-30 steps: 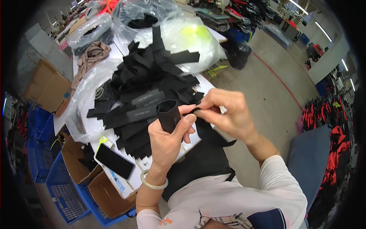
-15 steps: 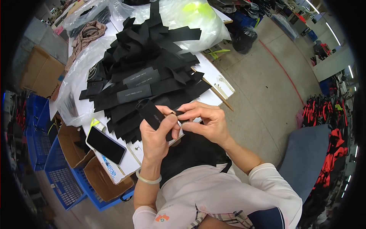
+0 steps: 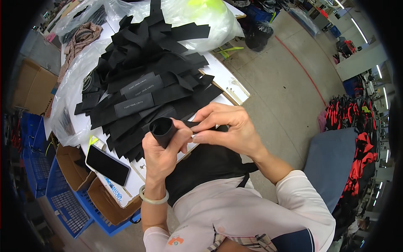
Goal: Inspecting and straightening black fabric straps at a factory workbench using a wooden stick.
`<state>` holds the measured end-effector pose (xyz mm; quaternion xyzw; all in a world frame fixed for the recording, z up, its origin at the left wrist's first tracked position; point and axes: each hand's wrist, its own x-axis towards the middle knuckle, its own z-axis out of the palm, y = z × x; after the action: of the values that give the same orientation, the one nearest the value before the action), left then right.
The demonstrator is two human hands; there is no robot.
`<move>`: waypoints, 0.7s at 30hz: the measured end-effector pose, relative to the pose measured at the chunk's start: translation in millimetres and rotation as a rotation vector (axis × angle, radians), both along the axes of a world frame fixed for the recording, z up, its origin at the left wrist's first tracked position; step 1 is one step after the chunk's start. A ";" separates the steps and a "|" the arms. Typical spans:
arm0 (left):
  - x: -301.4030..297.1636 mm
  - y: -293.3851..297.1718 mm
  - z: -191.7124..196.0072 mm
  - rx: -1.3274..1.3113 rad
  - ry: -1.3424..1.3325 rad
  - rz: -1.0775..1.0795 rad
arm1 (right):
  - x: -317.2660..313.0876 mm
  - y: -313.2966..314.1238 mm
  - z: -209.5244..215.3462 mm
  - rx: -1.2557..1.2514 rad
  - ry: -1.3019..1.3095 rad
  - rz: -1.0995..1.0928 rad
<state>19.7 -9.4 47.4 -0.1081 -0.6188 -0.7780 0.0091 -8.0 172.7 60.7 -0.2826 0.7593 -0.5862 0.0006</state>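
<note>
Close in front of me, my left hand point(image 3: 161, 152) is closed around a wide black fabric band point(image 3: 162, 133). The band curls into a loop above the fist, its open end facing up. My right hand point(image 3: 235, 129) pinches another stretch of the black material just right of the left fingertips. A tiny pale bit shows between the two hands, too small to name. Beyond them, a heap of similar flat black bands point(image 3: 138, 88) covers the white table point(image 3: 228, 80). Grey printed patches show on some of those bands.
A dark-screened phone point(image 3: 107, 165) lies by the table's left edge. Clear plastic bags point(image 3: 75, 96) flank the heap, near a checked cloth point(image 3: 82, 40). Below on the left stand blue crates point(image 3: 69, 206) and cardboard boxes point(image 3: 111, 201). Red and black goods point(image 3: 348, 113) are piled at right.
The band in my left hand has turned, so its printed face is out of sight and its looped opening shows. Both hands stay close together. The whole view has shifted slightly.
</note>
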 end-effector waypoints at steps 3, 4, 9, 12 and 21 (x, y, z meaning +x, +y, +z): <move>0.2 -1.7 -6.1 0.010 -0.026 0.191 | 10.2 4.8 -4.0 0.011 -0.101 0.008; -1.7 -8.3 -9.6 0.016 -0.035 0.192 | 13.3 10.4 -10.1 0.035 -0.162 0.007; -9.9 -13.9 -22.6 0.042 -0.031 0.038 | 17.5 9.9 -27.3 -0.183 -0.472 0.050; -7.7 -13.3 -24.6 0.033 -0.002 0.021 | 16.0 -9.0 -12.3 -0.278 -0.715 -0.002; 0.1 -13.7 -37.7 0.367 -0.149 0.172 | 13.2 -32.4 -29.2 -0.108 -0.023 -0.207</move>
<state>19.8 -23.1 9.6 0.0061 -0.4727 -0.8798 0.0492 5.1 140.3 31.5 -0.1957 0.7517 -0.6263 -0.0662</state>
